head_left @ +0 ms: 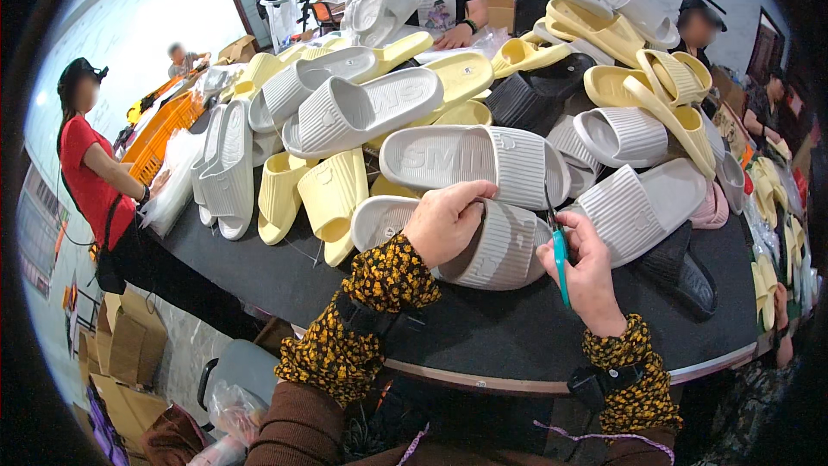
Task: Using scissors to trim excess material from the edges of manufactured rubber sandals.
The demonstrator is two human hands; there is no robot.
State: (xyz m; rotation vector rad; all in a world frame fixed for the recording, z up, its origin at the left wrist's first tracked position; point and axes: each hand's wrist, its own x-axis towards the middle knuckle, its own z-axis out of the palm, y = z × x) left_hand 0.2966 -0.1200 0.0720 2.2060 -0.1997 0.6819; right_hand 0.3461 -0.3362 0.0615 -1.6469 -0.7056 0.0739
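My left hand (444,220) rests on a grey ribbed slide sandal (500,250) near the table's front, fingers curled over its strap. Just to its right, my right hand (586,272) grips small teal-handled snips (559,250), blades pointing up at the sandal's strap edge. Another grey slide (474,160) lies directly behind it. Both forearms wear yellow-and-black patterned sleeves.
A heap of grey, yellow and black slides (448,86) covers the dark round table (517,336). A person in red (90,173) stands at the left by an orange crate (159,134). Other people sit at the far side and right. Cardboard boxes (121,345) lie on the floor at lower left.
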